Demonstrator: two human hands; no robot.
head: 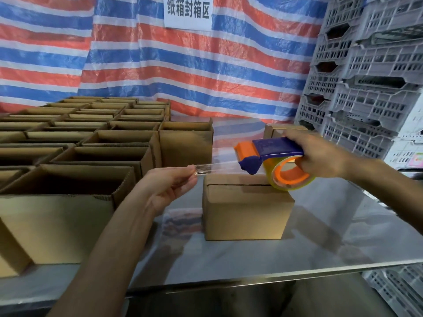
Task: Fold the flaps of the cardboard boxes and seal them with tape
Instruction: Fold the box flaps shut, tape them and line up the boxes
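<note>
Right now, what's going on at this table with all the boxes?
A person is sealing cardboard boxes at a steel table. The right hand grips a blue and orange tape dispenser above a closed box. The left hand pinches the free end of the clear tape, which is stretched between the hands. The box's flaps are folded shut and its seam looks untaped. Open boxes wait on the left, and plastic crates are stacked on the right.

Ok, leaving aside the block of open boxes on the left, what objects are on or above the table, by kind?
Brown cardboard boxes standing apart: 2
Blue and orange tape dispenser: 1
Clear tape strip pulled out: 1
Total: 4
</note>
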